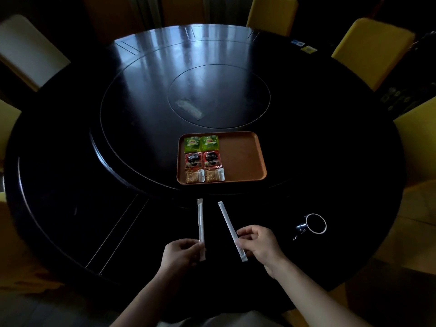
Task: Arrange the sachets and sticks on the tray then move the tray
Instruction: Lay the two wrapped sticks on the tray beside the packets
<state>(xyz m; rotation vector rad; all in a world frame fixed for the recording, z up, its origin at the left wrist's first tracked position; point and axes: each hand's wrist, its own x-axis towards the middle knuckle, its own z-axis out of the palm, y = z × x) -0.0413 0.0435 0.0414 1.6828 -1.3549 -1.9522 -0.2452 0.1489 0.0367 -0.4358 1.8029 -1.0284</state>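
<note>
A brown tray [243, 156] sits on the dark round table. Its left half holds two green tea sachets [201, 143], two red coffee sachets [203, 160] and two clear cracker packets [204, 176] in neat rows; its right half is bare. My left hand [180, 253] pinches the near end of one white paper-wrapped stick [200, 220]. My right hand [259, 244] pinches the near end of a second white stick [227, 223]. Both sticks point away from me toward the tray, just short of its near edge.
A dark mug with a white rim [315, 223] stands on the table to the right of my right hand. Yellow chairs [372, 48] ring the table's far and right sides. A raised turntable disc [219, 95] lies behind the tray.
</note>
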